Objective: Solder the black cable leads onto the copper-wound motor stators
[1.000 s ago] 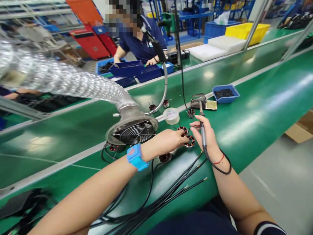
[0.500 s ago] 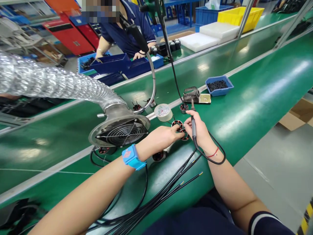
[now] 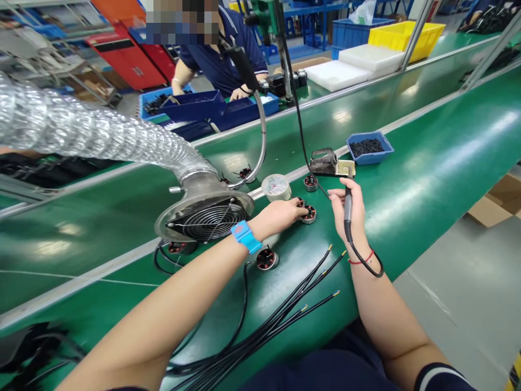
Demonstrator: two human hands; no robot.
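In my right hand [image 3: 355, 214] is a soldering iron [image 3: 348, 205], held upright like a pen with its tip by the sponge of the iron stand [image 3: 325, 162]. A thin black cable [image 3: 300, 127] hangs down to near this hand's fingertips; whether they touch it I cannot tell. My left hand [image 3: 281, 215], wearing a blue wristband, has its fingers closed on a small round motor stator [image 3: 310, 215] with copper windings. Another stator [image 3: 300, 202] is partly hidden right behind those fingers. A third stator [image 3: 267, 259], with a black cable, sits nearer me.
Black cables [image 3: 285, 304] with stripped ends lie in front of me. A roll of tape [image 3: 276, 187], a further stator [image 3: 310, 183] and a blue bin of black pieces [image 3: 370, 147] stand beyond. A fume extractor [image 3: 203, 217] hangs at left. A co-worker [image 3: 223, 65] sits across.
My right hand with the soldering iron has moved right, away from the stators toward the stand's sponge. My left hand has shifted slightly, still at the stators. The view has shifted a little.
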